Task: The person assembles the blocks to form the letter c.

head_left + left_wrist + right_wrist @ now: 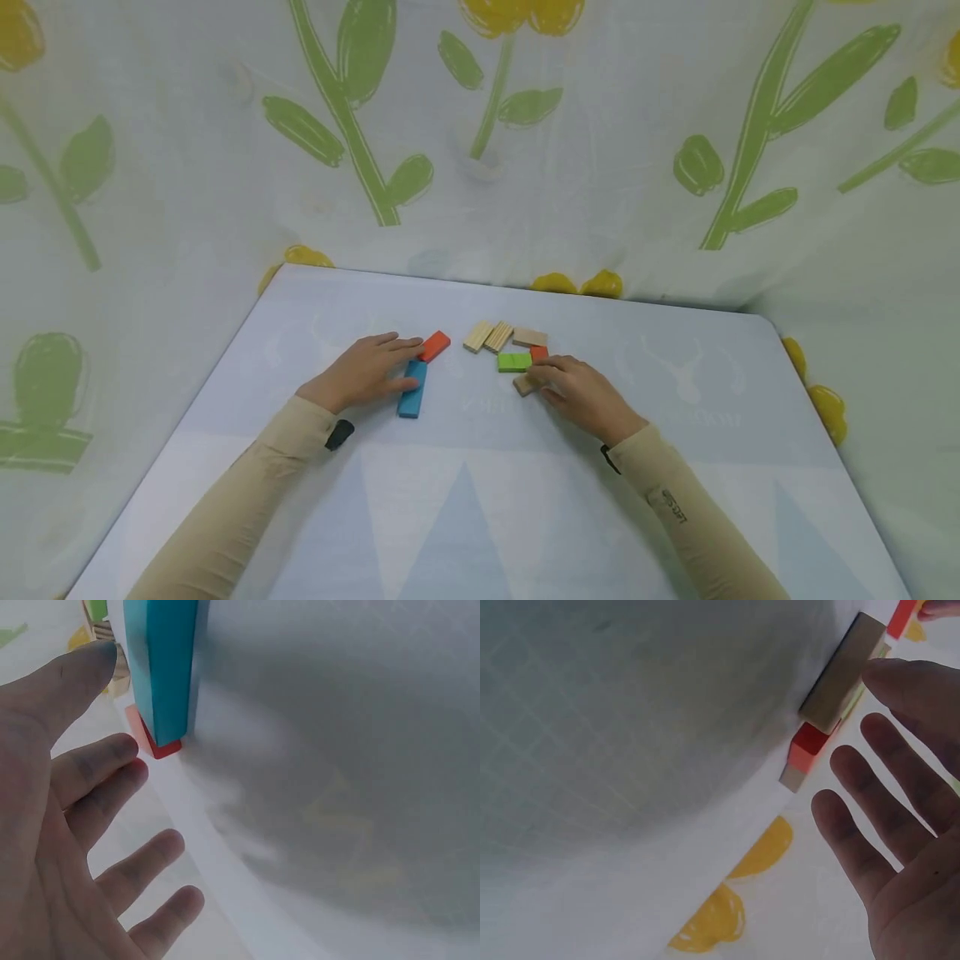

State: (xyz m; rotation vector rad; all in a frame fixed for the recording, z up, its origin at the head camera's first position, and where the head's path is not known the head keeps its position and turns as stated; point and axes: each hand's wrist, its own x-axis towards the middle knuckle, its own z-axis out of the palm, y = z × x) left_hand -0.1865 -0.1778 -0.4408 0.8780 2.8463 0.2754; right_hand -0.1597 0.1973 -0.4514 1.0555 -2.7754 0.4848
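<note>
My left hand (363,372) is at a blue wooden block (411,403) and an orange-red block (436,345), its fingers spread and relaxed. In the left wrist view the thumb and fingertips lie beside the blue block (169,675), gripping nothing; whether they touch it, I cannot tell. To the right, my right hand (585,395) hovers by a plain wooden block (523,386) with loosely extended fingers. The right wrist view shows its thumb close to that plain block (843,679). Green blocks (513,363) and a partly covered red block (538,353) lie just beyond.
Behind these are two plain grooved-looking blocks (477,336) side by side and another plain block (529,337). All lie on a pale patterned table (465,533). A flower-printed curtain (600,167) hangs past the table's far edge.
</note>
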